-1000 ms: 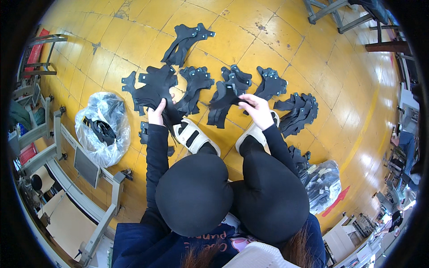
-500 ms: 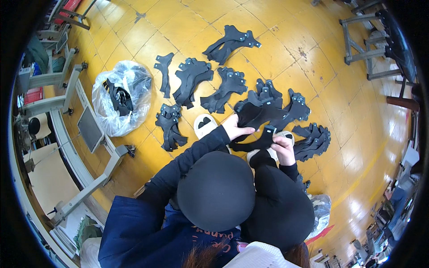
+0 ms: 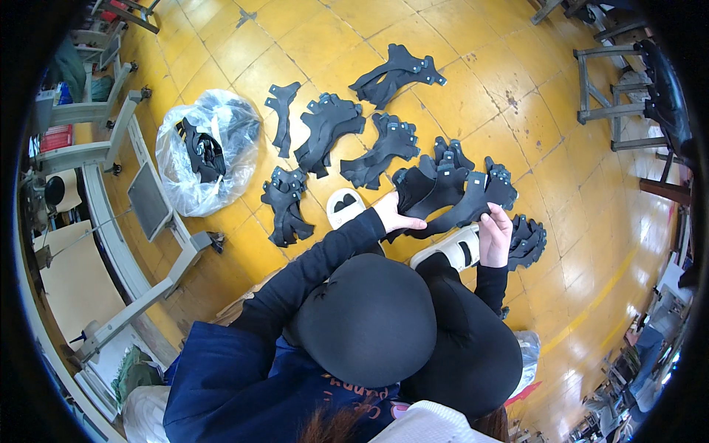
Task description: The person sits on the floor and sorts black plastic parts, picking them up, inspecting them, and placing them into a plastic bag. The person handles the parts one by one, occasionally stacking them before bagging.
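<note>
My left hand is closed on the near end of several black curved fabric pieces, its thumb lying over them. One long black fabric piece with a pale tag at its far end stretches from there toward my right hand. My right fingers are bent together at that piece's right edge; the exact contact is small to see. Beyond the hands, a pile of similar tagged pieces lies on the floor, partly covered by the held ones.
More black piles are spread over the yellow tiled floor. A clear plastic bag with black pieces stands at left, beside a grey metal frame. My light sandals are beneath my hands. Stools stand at far right.
The tagged end of the long piece has swung up and away from me, to the right. My right hand has moved right and slightly away; my left hand keeps its hold.
</note>
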The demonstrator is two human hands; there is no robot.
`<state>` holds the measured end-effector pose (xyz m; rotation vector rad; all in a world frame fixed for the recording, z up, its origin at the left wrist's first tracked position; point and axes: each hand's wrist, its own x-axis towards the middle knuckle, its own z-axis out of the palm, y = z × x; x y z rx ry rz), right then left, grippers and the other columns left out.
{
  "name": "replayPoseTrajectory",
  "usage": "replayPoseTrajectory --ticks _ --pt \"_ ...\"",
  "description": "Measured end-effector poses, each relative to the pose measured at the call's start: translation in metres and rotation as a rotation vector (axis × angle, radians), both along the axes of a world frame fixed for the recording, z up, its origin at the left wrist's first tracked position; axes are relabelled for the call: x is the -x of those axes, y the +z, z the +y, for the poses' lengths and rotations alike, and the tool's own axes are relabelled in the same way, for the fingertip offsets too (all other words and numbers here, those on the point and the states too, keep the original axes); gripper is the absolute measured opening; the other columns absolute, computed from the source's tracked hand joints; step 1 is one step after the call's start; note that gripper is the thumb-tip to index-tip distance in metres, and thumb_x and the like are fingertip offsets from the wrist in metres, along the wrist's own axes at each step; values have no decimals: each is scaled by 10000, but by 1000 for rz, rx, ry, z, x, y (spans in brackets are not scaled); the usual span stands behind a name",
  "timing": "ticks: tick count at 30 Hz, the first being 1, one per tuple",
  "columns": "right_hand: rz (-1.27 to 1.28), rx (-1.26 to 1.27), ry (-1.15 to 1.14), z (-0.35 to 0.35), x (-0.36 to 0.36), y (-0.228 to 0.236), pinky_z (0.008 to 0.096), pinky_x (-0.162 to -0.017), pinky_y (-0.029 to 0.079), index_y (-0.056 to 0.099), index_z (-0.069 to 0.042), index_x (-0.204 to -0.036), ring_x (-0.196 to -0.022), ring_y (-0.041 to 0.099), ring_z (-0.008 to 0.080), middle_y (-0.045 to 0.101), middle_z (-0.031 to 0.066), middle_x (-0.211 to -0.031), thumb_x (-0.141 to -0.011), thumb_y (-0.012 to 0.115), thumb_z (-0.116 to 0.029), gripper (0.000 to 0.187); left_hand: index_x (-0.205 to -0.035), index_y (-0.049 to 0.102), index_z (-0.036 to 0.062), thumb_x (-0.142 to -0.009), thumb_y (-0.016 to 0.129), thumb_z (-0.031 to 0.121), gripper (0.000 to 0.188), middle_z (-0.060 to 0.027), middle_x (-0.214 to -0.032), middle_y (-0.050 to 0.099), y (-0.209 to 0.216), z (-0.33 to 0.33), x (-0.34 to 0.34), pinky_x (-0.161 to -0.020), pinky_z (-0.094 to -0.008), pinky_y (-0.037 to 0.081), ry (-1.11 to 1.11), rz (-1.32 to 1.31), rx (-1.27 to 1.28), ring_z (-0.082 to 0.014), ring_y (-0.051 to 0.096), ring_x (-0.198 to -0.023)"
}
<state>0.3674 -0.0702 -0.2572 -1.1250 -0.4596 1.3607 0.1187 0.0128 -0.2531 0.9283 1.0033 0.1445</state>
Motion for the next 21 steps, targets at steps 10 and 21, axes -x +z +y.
replayPoseTrajectory --ticks 10,21 --pt "-262 131 83 1 5 4 203 -759 425 624 21 -1039 -830 571 68 644 17 -929 -817 602 28 223 -1208 511 -12 -690 797 216 634 -109 -1127 607 -43 -20 -2 -914 -293 418 -22 -175 -215 -174 556 -1009" --pt "-303 147 60 -1 5 2 201 -739 424 628 17 -1034 -807 565 67 641 13 -911 -820 600 24 216 -1234 492 -14 -713 770 172 619 -95 -1141 602 -43 -19 -5 -939 -294 401 -29 -194 -144 -174 542 -1044"
